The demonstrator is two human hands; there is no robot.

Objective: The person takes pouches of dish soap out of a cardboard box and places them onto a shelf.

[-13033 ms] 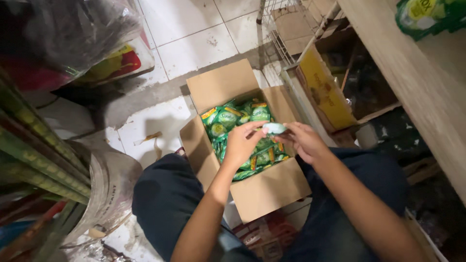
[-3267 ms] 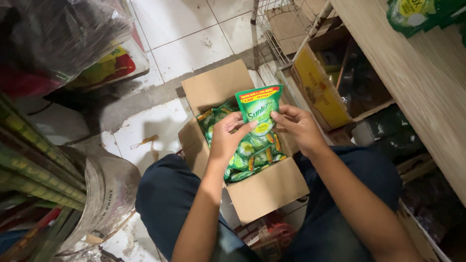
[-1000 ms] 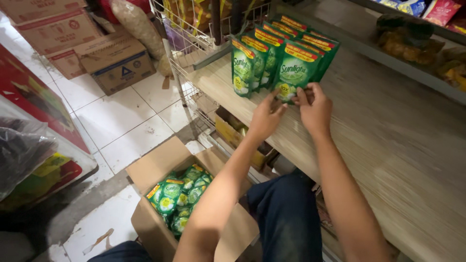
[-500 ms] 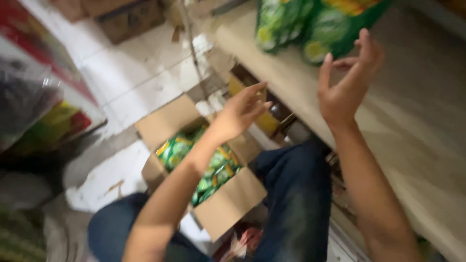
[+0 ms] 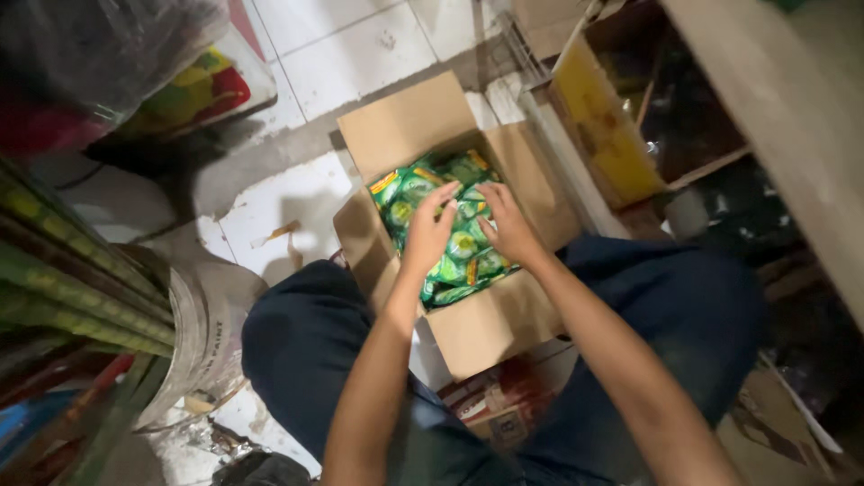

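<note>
- White tiled floor (image 5: 351, 54), grimy, grey grout; a scuffed patch and a small scrap of debris lie left of the box.
- Pale wooden shelf board (image 5: 783, 135) runs along the upper right edge of the view; below it are dark compartments with a yellow carton (image 5: 598, 130) standing on edge.
- Person's legs in dark blue trousers (image 5: 306, 351) frame the box on both sides, knees spread, seen from above.
- Round grey metal drum (image 5: 202, 333) at lower left, just beside the left knee; striped green and yellow bundles lean over it.
- Clear plastic sack (image 5: 99, 54) of red and yellow goods in the upper left corner, on the floor.
- Open brown cardboard box (image 5: 486, 324) on the floor between the knees, flaps folded outward, the far flap lying flat on the tiles.
- Green and yellow glossy sachets (image 5: 450, 261) fill the box, packed close in a jumbled layer.
- Left hand (image 5: 432, 229) is down inside the box, fingers curled onto the sachets, palm resting on them; cannot tell whether it has closed around one.
- Right hand (image 5: 506, 225) just beside the left, fingers bent and pressed into the same layer of sachets near the box's middle; its grip is likewise unclear.
- Both forearms bare, converging over the box's near wall.
</note>
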